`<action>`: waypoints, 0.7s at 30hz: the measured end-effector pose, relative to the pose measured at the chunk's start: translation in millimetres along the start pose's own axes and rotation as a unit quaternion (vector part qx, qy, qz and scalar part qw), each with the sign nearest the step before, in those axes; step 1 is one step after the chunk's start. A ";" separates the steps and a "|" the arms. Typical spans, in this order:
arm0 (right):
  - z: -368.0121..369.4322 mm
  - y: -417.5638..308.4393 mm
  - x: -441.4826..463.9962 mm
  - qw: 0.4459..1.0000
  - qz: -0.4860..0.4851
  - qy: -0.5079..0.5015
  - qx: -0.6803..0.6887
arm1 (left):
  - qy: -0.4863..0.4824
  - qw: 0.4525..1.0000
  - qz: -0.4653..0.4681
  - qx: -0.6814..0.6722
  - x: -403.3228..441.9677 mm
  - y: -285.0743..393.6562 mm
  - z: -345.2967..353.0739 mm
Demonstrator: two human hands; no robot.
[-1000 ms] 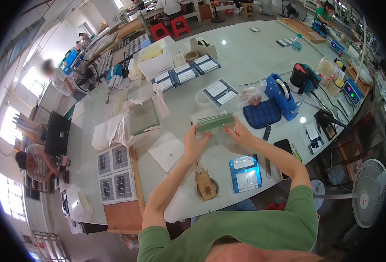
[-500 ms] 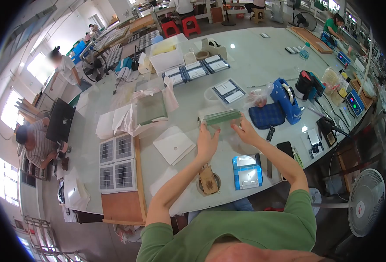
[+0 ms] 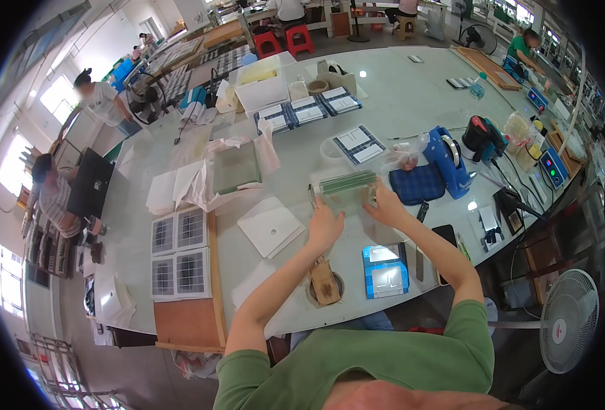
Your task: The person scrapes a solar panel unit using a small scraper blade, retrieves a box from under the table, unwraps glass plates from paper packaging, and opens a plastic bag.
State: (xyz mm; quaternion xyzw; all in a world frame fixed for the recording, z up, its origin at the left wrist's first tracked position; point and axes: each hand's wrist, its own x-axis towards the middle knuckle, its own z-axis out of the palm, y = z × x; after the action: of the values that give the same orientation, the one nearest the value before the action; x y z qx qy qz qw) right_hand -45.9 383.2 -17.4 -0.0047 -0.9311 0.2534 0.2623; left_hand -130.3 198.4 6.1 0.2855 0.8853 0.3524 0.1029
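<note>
A stack of clear, green-edged glass sheets (image 3: 347, 183) is held between my two hands above the table. My left hand (image 3: 325, 222) grips its left end, and my right hand (image 3: 384, 203) grips its right end. Below my hands lies a blue-framed panel (image 3: 386, 270) with pale rectangles. Left of that, a brown block (image 3: 325, 283) rests on a round dish. White square sheets (image 3: 270, 227) lie left of my left hand. Farther left, another glass stack (image 3: 237, 168) sits in open pink-white paper.
A blue tape dispenser (image 3: 448, 162) and blue checked pouch (image 3: 417, 183) are at the right. Beyond my hands are a patterned panel (image 3: 359, 144) and a white bin (image 3: 265, 85). Gridded panels (image 3: 180, 253) lie left. A fan (image 3: 570, 321) stands lower right. Other people are farther off.
The view has shifted, moving the table items in the frame. My hands still hold the glass stack, whose clear faces now show more below its green edges. The people at the left have changed posture.
</note>
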 end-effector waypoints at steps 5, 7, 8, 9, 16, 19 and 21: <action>-11.8 -4.8 10.1 0.990 0.109 -0.068 0.055 | 0.042 0.998 0.006 0.049 8.6 -7.5 8.1; -11.6 -5.2 14.4 0.989 0.115 -0.077 0.044 | 0.041 0.996 0.030 0.068 12.4 -7.2 5.6; -11.6 -4.2 16.8 0.988 0.121 -0.088 0.032 | 0.043 0.996 0.030 0.068 14.6 -7.6 5.1; -7.7 0.7 16.8 0.988 0.121 -0.088 0.033 | 0.044 0.996 0.035 0.066 15.8 -8.2 3.8; -37.7 -47.4 28.0 0.986 0.137 -0.055 -0.082 | -0.002 0.994 0.026 0.104 15.2 -1.5 -14.2; -54.5 -77.6 43.5 0.991 0.015 0.064 -0.120 | 0.006 0.992 0.048 0.113 16.9 -10.6 -9.9; -49.4 -86.6 56.2 0.972 -0.115 0.066 -0.195 | -0.001 0.995 0.025 0.096 17.4 -8.6 -8.6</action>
State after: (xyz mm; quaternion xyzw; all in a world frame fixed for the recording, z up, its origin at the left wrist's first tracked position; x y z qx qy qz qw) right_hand -59.4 338.9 87.2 0.0347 -0.9376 0.0337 0.3444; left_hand -151.6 198.5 6.8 0.3161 0.9076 0.2680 0.0674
